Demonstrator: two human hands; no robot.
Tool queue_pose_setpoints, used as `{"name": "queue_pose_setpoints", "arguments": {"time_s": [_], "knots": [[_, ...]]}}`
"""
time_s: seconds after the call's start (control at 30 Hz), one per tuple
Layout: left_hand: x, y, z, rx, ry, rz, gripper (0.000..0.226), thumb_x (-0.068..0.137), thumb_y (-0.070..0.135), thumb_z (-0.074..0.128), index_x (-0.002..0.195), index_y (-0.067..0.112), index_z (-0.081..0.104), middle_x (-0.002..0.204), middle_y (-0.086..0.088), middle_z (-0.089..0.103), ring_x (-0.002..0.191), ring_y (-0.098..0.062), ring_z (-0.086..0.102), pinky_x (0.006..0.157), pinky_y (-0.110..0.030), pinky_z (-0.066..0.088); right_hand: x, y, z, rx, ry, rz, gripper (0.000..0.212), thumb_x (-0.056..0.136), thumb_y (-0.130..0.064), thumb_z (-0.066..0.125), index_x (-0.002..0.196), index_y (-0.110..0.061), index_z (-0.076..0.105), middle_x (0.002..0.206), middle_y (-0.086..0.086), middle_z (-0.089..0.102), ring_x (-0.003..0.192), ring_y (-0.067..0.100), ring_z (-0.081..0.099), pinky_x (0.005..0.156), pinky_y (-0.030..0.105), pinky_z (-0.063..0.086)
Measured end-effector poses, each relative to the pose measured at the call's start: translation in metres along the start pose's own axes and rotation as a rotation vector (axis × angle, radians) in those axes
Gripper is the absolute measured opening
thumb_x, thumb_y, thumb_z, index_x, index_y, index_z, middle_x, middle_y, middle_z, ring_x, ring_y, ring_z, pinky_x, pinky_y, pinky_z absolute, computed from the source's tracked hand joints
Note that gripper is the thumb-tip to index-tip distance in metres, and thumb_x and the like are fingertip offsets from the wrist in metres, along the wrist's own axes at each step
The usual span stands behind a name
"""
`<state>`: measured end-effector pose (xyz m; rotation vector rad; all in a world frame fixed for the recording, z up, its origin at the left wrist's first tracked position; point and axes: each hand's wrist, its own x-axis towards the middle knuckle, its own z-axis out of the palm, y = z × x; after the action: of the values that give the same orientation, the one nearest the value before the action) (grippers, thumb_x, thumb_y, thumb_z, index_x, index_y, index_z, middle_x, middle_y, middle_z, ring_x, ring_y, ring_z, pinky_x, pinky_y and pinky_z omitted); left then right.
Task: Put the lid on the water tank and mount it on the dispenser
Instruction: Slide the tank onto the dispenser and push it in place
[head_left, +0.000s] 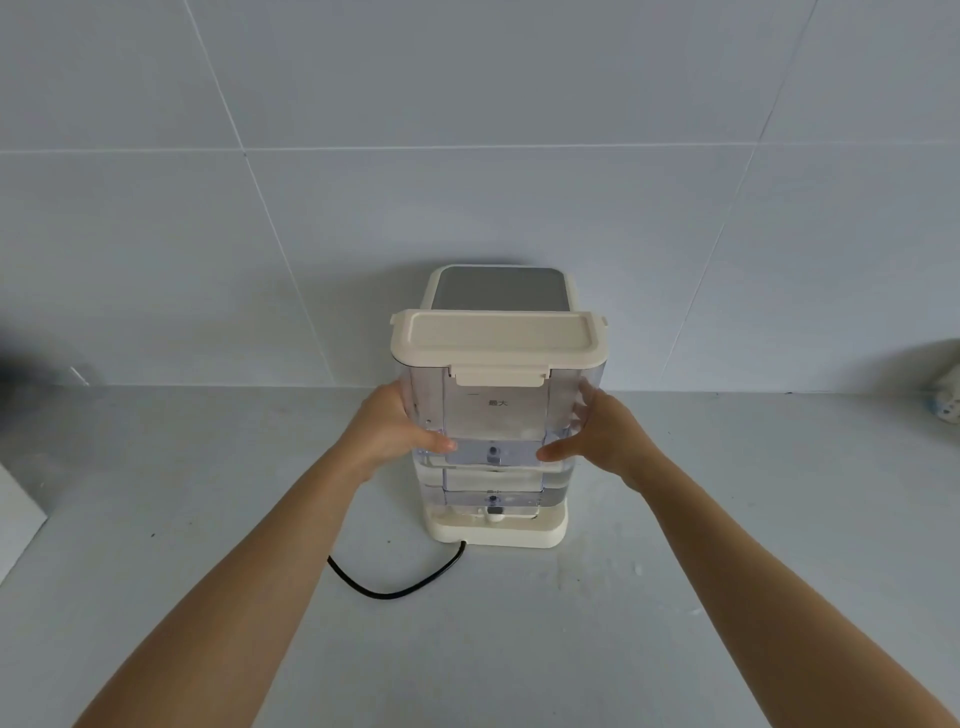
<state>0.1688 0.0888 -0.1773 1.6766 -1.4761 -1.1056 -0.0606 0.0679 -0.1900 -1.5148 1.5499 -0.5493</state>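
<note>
A clear plastic water tank (496, 415) with water in its lower part stands upright on the cream base of the dispenser (496, 532). A cream lid (498, 338) sits on top of the tank. Behind the tank rises the dispenser's body with a grey top panel (498, 287). My left hand (397, 431) grips the tank's left side, thumb on the front face. My right hand (597, 439) grips the right side the same way. I cannot tell if the tank's bottom is fully seated on the base.
The dispenser stands on a grey counter against a white tiled wall. Its black power cord (395, 584) curls over the counter toward me. A white board edge (15, 514) lies at far left. A patterned object (945, 395) sits at far right.
</note>
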Motion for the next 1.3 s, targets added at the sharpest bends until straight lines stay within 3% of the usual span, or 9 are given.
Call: {"name": "queue_pose_setpoints", "arguments": {"time_s": [0.2,0.37,0.5,0.6,0.7,0.83,1.0,1.13,1.3], "knots": [[0.01,-0.006,0.0,0.01,-0.024,-0.005,0.048,0.055,-0.004,0.081,0.097,0.015,0.067,0.092,-0.002,0.07,0.096,-0.023,0.065,0.089,-0.034,0.05,0.007,0.007,0.006,0.019,0.036,0.016,0.095,0.051,-0.008,0.085,0.133,-0.015,0.038,0.126,0.008,0.059,0.116,0.029,0.054,0.098,0.038,0.045],[0.013,-0.013,0.002,0.01,-0.046,0.004,0.041,0.054,-0.003,0.082,0.078,0.026,0.067,0.083,0.001,0.073,0.087,-0.02,0.067,0.083,-0.032,0.052,0.011,0.012,0.012,-0.017,0.048,0.022,0.095,0.051,-0.013,0.086,0.133,-0.014,0.037,0.126,0.008,0.059,0.116,0.029,0.054,0.095,0.037,0.045],[0.011,-0.012,0.003,0.022,-0.027,-0.004,0.04,0.055,-0.005,0.082,0.06,0.028,0.06,0.045,0.017,0.061,0.069,-0.013,0.061,0.07,-0.025,0.046,0.013,0.016,0.015,-0.014,0.062,0.027,0.096,0.05,-0.012,0.086,0.132,-0.014,0.037,0.125,0.008,0.059,0.115,0.03,0.054,0.093,0.037,0.046],[0.008,-0.012,0.005,0.015,-0.022,-0.006,0.043,0.055,-0.007,0.081,0.052,0.028,0.057,0.055,0.016,0.06,0.076,-0.019,0.062,0.077,-0.028,0.047,0.014,0.019,0.017,0.004,0.065,0.028,0.094,0.051,-0.009,0.086,0.132,-0.015,0.037,0.125,0.007,0.059,0.115,0.029,0.054,0.09,0.034,0.044],[0.006,-0.012,0.007,0.001,-0.007,-0.019,0.049,0.056,-0.01,0.08,0.04,0.025,0.051,0.056,0.014,0.061,0.071,-0.013,0.06,0.066,-0.023,0.045,0.015,0.023,0.02,0.026,0.064,0.03,0.094,0.05,-0.008,0.086,0.131,-0.017,0.038,0.124,0.006,0.059,0.116,0.028,0.054,0.09,0.033,0.044],[0.004,-0.013,0.012,-0.003,-0.003,-0.006,0.048,0.057,-0.01,0.079,0.048,0.027,0.049,0.067,0.008,0.061,0.071,-0.01,0.058,0.061,-0.018,0.043,0.014,0.028,0.024,0.036,0.064,0.037,0.09,0.052,-0.007,0.085,0.129,-0.016,0.04,0.124,0.007,0.059,0.114,0.028,0.054,0.087,0.031,0.043],[0.006,-0.018,0.014,-0.013,-0.029,0.0,0.045,0.058,-0.01,0.079,0.053,0.029,0.057,0.049,0.017,0.064,0.066,-0.001,0.057,0.049,-0.001,0.042,0.015,0.031,0.026,0.03,0.058,0.049,0.09,0.053,-0.009,0.085,0.13,-0.017,0.039,0.126,0.007,0.058,0.115,0.029,0.054,0.092,0.035,0.044],[0.006,-0.02,0.014,-0.019,-0.055,0.005,0.043,0.059,-0.009,0.079,0.058,0.03,0.059,0.048,0.022,0.064,0.067,0.001,0.057,0.051,-0.002,0.043,0.015,0.032,0.026,0.022,0.06,0.046,0.089,0.054,-0.009,0.085,0.129,-0.016,0.039,0.124,0.007,0.059,0.113,0.029,0.054,0.091,0.034,0.044],[0.009,-0.027,0.015,-0.042,-0.068,-0.004,0.038,0.059,-0.008,0.079,0.065,0.024,0.059,0.072,0.009,0.063,0.076,-0.012,0.06,0.064,-0.017,0.044,0.017,0.036,0.03,0.027,0.052,0.043,0.089,0.055,-0.01,0.084,0.13,-0.017,0.037,0.124,0.007,0.059,0.113,0.028,0.054,0.089,0.033,0.043]]}}
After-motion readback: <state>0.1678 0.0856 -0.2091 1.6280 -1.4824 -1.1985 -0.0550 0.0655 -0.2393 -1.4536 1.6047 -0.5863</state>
